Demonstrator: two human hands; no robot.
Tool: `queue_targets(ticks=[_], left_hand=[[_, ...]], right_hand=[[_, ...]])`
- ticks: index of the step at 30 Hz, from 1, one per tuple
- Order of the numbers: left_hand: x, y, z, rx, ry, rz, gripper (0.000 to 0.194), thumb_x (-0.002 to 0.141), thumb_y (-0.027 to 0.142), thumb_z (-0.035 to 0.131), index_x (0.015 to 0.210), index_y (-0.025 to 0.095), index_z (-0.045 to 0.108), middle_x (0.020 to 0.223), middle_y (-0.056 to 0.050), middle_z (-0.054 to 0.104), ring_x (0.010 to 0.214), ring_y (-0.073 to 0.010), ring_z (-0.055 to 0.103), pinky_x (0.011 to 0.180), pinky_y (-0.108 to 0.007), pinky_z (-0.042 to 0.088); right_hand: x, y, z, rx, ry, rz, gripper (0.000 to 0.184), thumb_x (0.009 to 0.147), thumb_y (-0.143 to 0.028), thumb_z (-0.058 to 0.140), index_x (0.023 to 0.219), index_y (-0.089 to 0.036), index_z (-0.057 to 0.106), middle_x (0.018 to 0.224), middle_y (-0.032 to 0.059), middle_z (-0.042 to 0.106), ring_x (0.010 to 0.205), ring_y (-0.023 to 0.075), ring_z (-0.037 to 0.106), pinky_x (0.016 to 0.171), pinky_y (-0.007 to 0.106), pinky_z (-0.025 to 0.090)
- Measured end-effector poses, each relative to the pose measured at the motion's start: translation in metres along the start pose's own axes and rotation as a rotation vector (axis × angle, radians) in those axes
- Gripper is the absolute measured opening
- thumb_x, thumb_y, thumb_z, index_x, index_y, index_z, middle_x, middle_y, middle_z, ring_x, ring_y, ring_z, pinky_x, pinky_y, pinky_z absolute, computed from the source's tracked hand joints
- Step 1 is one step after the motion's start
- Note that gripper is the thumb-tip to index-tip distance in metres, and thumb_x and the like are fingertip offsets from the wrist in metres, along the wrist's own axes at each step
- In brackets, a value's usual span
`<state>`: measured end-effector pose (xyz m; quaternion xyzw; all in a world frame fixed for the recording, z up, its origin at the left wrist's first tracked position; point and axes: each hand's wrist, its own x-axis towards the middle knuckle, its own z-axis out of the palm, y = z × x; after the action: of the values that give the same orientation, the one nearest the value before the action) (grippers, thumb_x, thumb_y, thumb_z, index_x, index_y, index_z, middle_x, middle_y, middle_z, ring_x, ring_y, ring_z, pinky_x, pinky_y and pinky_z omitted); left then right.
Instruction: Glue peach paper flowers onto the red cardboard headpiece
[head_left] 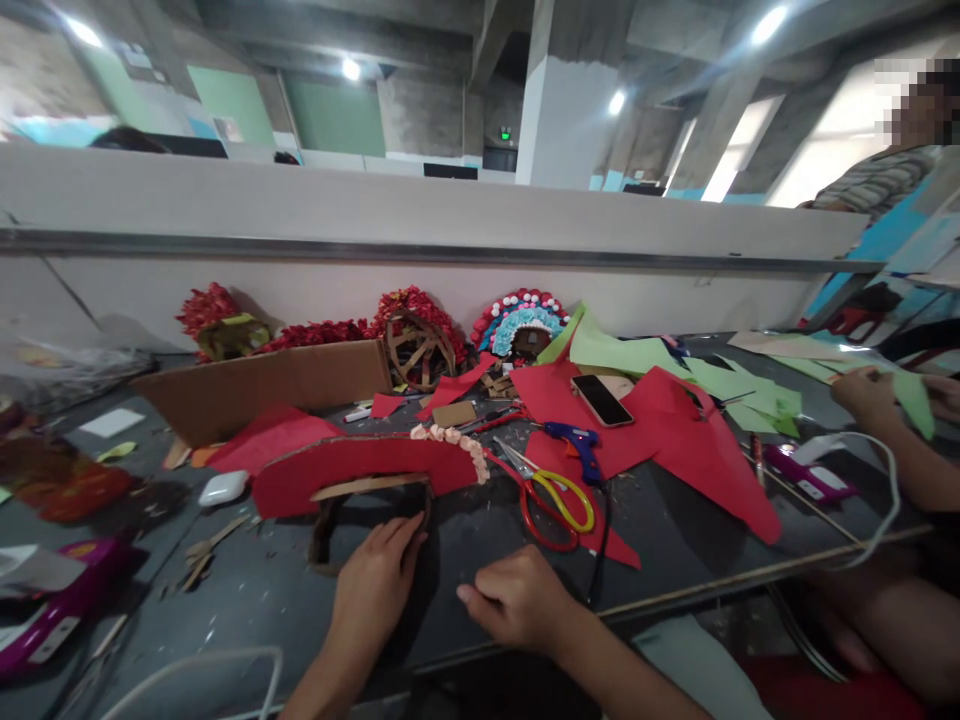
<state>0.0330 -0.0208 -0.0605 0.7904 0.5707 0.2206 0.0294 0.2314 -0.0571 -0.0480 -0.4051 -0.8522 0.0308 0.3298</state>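
My left hand (377, 583) rests with its fingers stretched forward, the tips touching the lower edge of a red paper-covered cardboard arch (360, 467). The arch has a row of small pink paper flowers (457, 443) along its right end. My right hand (516, 600) lies on the dark table beside it, fingers curled inward into a loose fist; whether it holds anything is hidden. Red-and-yellow scissors (553, 502) and a blue glue gun (577, 447) lie just beyond my right hand.
A phone (601, 400) lies on red paper sheets (690, 440). Green paper sheets (720, 380), a cardboard box (277, 385) and finished flower headpieces (517, 325) line the back wall. Another person's hands (874, 395) work with green paper at the right. A white cable (885, 480) loops there.
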Motion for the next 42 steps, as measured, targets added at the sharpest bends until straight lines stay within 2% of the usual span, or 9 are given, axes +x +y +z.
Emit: queue_targets(ticks=[6, 10, 14, 18, 25, 28, 33, 38, 42], left_hand=[[0.0, 0.004, -0.004, -0.014, 0.045, 0.027, 0.034, 0.09, 0.027, 0.037, 0.112, 0.018, 0.061, 0.099, -0.008, 0.069, 0.09, -0.0211, 0.063, 0.08, -0.031, 0.049], [0.001, 0.006, -0.007, -0.076, 0.077, -0.014, 0.034, 0.088, 0.025, 0.037, 0.112, 0.018, 0.06, 0.098, -0.007, 0.069, 0.089, -0.0191, 0.064, 0.079, -0.028, 0.049], [0.002, 0.005, -0.006, -0.105, 0.055, -0.032, 0.033, 0.088, 0.025, 0.037, 0.109, 0.019, 0.061, 0.1, -0.007, 0.068, 0.088, -0.0184, 0.064, 0.078, -0.028, 0.049], [0.003, 0.002, -0.004, -0.121, 0.069, -0.049, 0.032, 0.087, 0.028, 0.039, 0.106, 0.02, 0.062, 0.098, -0.006, 0.068, 0.086, -0.0187, 0.064, 0.076, -0.029, 0.05], [0.004, 0.001, -0.003, -0.136, 0.052, -0.058, 0.028, 0.086, 0.028, 0.039, 0.099, 0.023, 0.064, 0.098, -0.005, 0.068, 0.086, -0.0183, 0.064, 0.075, -0.028, 0.05], [0.005, 0.003, -0.005, -0.139, 0.035, -0.072, 0.028, 0.087, 0.028, 0.039, 0.099, 0.022, 0.064, 0.096, -0.005, 0.068, 0.084, -0.018, 0.064, 0.075, -0.028, 0.049], [0.004, 0.005, -0.008, -0.158, 0.034, -0.082, 0.027, 0.086, 0.028, 0.04, 0.1, 0.022, 0.063, 0.096, -0.005, 0.068, 0.084, -0.0179, 0.064, 0.075, -0.028, 0.049], [0.002, 0.002, -0.006, -0.192, 0.047, -0.085, 0.027, 0.087, 0.029, 0.04, 0.097, 0.022, 0.064, 0.095, -0.005, 0.068, 0.085, -0.0183, 0.064, 0.077, -0.029, 0.049], [0.002, -0.003, -0.001, -0.208, 0.047, -0.085, 0.026, 0.087, 0.029, 0.04, 0.096, 0.023, 0.064, 0.095, -0.005, 0.069, 0.085, -0.0185, 0.064, 0.075, -0.029, 0.05]], right_hand=[[-0.017, -0.006, -0.008, -0.032, 0.03, -0.077, 0.047, 0.091, -0.033, 0.032, 0.048, -0.017, 0.043, 0.04, -0.0031, 0.045, 0.038, 0.0062, 0.039, 0.046, 0.025, 0.019], [-0.03, -0.013, -0.016, -0.048, 0.09, -0.051, 0.044, 0.09, -0.031, 0.036, 0.048, -0.017, 0.041, 0.042, -0.0035, 0.044, 0.039, 0.0059, 0.039, 0.046, 0.025, 0.02], [-0.054, -0.012, -0.03, -0.083, 0.221, 0.121, 0.042, 0.09, -0.023, 0.036, 0.049, -0.018, 0.035, 0.043, -0.0044, 0.037, 0.039, 0.006, 0.038, 0.046, 0.023, 0.024], [-0.079, 0.007, -0.053, -0.133, 0.355, 0.31, 0.039, 0.09, -0.021, 0.04, 0.051, -0.019, 0.034, 0.045, -0.0054, 0.035, 0.039, 0.006, 0.037, 0.044, 0.02, 0.028], [-0.113, 0.054, -0.094, -0.193, 0.376, 0.684, 0.042, 0.086, -0.045, 0.043, 0.053, -0.019, 0.046, 0.047, -0.0017, 0.047, 0.044, 0.0113, 0.045, 0.046, 0.022, 0.037], [-0.105, 0.068, -0.102, -0.188, 0.298, 0.777, 0.044, 0.085, -0.052, 0.039, 0.058, -0.019, 0.054, 0.053, 0.0016, 0.056, 0.049, 0.0147, 0.053, 0.049, 0.024, 0.04], [-0.061, 0.098, -0.101, -0.192, 0.134, 0.856, 0.038, 0.082, -0.05, 0.041, 0.07, -0.019, 0.059, 0.062, 0.0042, 0.063, 0.057, 0.0184, 0.059, 0.054, 0.027, 0.042], [-0.027, 0.137, -0.096, -0.235, 0.09, 0.929, 0.027, 0.08, -0.039, 0.044, 0.077, -0.019, 0.061, 0.075, 0.0075, 0.067, 0.072, 0.0217, 0.063, 0.062, 0.029, 0.042], [-0.004, 0.18, -0.102, -0.271, 0.11, 0.978, 0.033, 0.081, -0.035, 0.044, 0.101, -0.013, 0.059, 0.099, 0.0129, 0.065, 0.092, 0.0216, 0.061, 0.075, 0.029, 0.043]])
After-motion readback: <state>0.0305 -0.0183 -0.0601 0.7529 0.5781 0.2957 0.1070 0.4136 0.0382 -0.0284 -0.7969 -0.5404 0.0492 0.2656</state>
